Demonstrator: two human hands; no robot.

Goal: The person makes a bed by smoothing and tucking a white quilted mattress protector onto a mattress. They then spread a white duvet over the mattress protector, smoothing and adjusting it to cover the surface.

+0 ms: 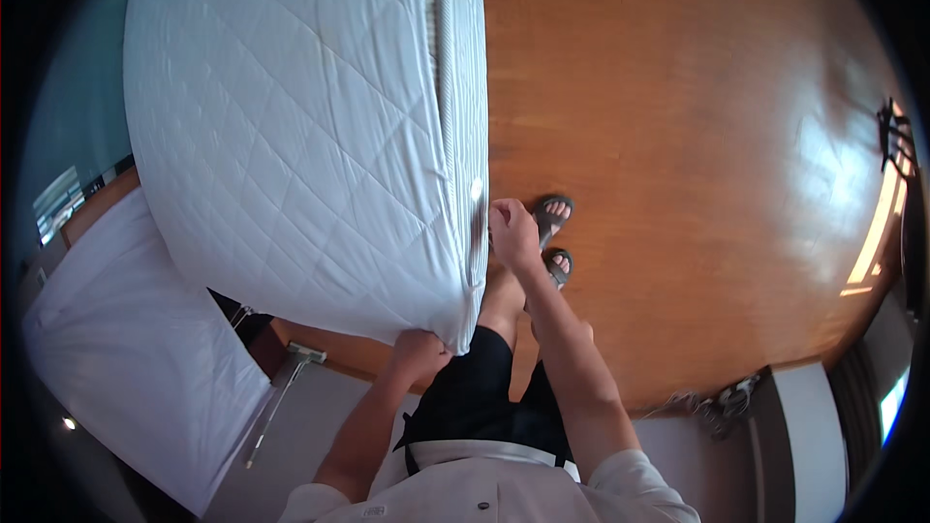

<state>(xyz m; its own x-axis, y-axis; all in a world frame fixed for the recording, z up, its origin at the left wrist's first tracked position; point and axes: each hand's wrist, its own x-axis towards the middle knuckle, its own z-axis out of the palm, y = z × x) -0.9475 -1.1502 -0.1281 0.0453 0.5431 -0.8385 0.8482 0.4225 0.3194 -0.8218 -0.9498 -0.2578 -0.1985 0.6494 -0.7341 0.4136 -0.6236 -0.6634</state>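
A white quilted mattress cover (pixel 290 109) lies over the top of a mattress (pixel 465 87), whose ribbed side shows along the right edge. At the near corner my left hand (pixel 420 357) has its fingers closed on the cover's edge, bunching the fabric. My right hand (pixel 514 234) is beside the mattress side, close to the corner, with its fingers curled. Whether any fabric is between those fingers is hidden. The cover's edge runs in loose folds down the long side, and a gap farther up shows the mattress beneath.
A white sheet (pixel 145 356) is draped at the lower left. Near the wall is a power strip (pixel 306 353) with a cord (pixel 272 414). Brown floor (pixel 654 123) spreads to the right, under my sandalled feet (pixel 556 214). Tangled cables (pixel 734 396) lie by a white panel (pixel 810 443).
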